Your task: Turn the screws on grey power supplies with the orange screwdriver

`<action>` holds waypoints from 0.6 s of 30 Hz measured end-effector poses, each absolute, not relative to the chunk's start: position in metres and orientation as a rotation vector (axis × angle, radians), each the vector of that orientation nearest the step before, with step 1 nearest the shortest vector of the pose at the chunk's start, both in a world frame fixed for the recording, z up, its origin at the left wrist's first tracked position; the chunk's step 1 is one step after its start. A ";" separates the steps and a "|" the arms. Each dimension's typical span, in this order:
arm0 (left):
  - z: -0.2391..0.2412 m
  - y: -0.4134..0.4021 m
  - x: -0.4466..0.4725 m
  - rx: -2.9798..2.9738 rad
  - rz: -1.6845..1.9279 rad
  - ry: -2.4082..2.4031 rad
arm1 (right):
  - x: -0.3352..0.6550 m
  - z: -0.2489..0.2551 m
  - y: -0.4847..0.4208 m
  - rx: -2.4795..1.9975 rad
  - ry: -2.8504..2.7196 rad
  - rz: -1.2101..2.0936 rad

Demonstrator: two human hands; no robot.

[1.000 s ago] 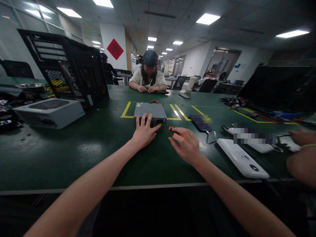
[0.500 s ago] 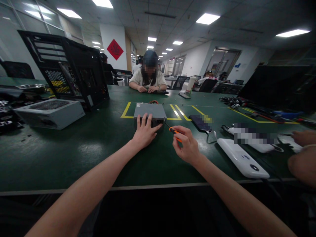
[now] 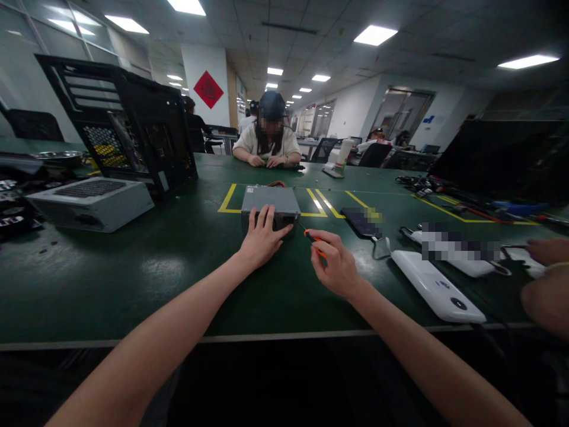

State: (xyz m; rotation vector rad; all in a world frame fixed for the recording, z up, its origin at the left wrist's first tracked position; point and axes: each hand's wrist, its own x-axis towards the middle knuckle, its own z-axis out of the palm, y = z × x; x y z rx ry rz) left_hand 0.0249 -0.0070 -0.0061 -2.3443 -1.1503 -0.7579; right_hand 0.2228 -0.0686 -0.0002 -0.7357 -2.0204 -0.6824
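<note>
A grey computer power supply sits on the table in front of me, its top facing up and a bundle of wires behind it. My left hand rests against its near face, fingers spread, the fingertips reaching its top edge. In a pinch, my right hand holds a screwdriver with an orange and black handle. The thin dark shaft points at the right end of the power supply's near face. Whether the tip touches a screw there is too small to make out.
A black computer case stands at the left behind another power supply. To the right lie a phone and a white oblong device. Someone's hand shows at the right edge; a person sits opposite.
Both hands keep nearly the same places, the left on the power supply and the right on the screwdriver. The whole view has shifted very slightly.
</note>
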 end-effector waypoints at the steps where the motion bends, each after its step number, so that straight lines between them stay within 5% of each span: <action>1: -0.006 -0.007 0.025 -2.341 -0.759 -1.153 | 0.223 0.000 -0.069 -0.737 -2.018 -0.669; 18: -0.005 -0.008 0.026 -2.343 -0.737 -1.179 | 0.224 -0.003 -0.066 -0.746 -1.974 -0.650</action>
